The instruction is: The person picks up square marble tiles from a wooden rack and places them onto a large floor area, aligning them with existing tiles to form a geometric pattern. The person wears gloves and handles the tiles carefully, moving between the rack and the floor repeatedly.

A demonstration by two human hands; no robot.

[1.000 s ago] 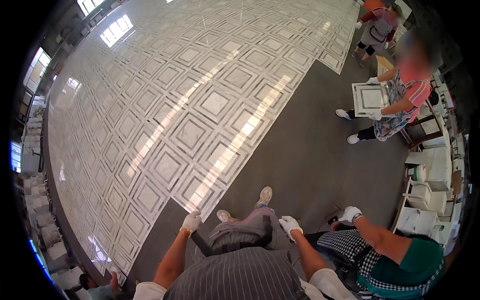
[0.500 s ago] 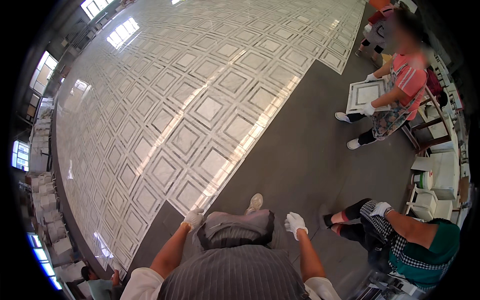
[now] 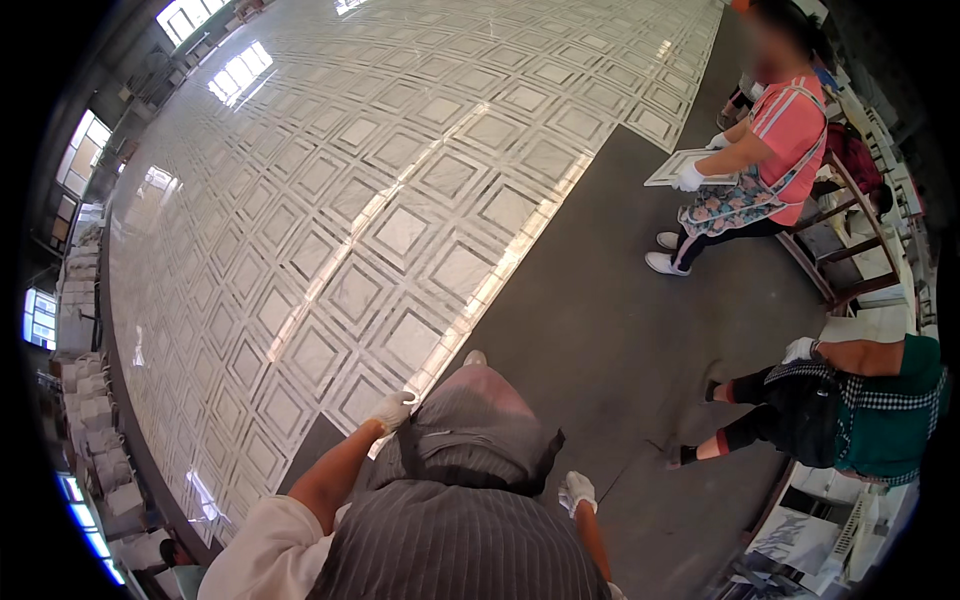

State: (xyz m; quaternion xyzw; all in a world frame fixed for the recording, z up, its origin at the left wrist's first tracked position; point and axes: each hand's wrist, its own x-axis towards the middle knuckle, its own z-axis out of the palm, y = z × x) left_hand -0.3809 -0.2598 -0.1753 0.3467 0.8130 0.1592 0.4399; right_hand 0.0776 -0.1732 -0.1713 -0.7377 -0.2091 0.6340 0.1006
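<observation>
My left hand (image 3: 392, 409), in a white glove, hangs at my left side beside the edge of the pale patterned stone tile floor (image 3: 405, 228). Its fingers are loosely bent and apart, with nothing in them. On my other side, my right hand (image 3: 577, 492), also gloved, hangs low over the dark grey floor (image 3: 590, 330). Its fingers curl loosely and I see nothing in them. A grey pinstriped apron (image 3: 450, 540) covers my front, and the tip of one shoe (image 3: 475, 358) shows beyond it.
At the upper right a person in pink (image 3: 790, 125) carries a framed-pattern square tile (image 3: 690, 167) in gloved hands. Nearer, a person in green (image 3: 885, 415) walks at my right. A brown metal rack (image 3: 860, 285) stands along the right; stacked pale blocks (image 3: 95, 410) line the far left.
I have stepped forward; my left hand moved slightly up, my right hand down and back. The person in pink turned, tilting the tile flatter. The person in green moved up the view.
</observation>
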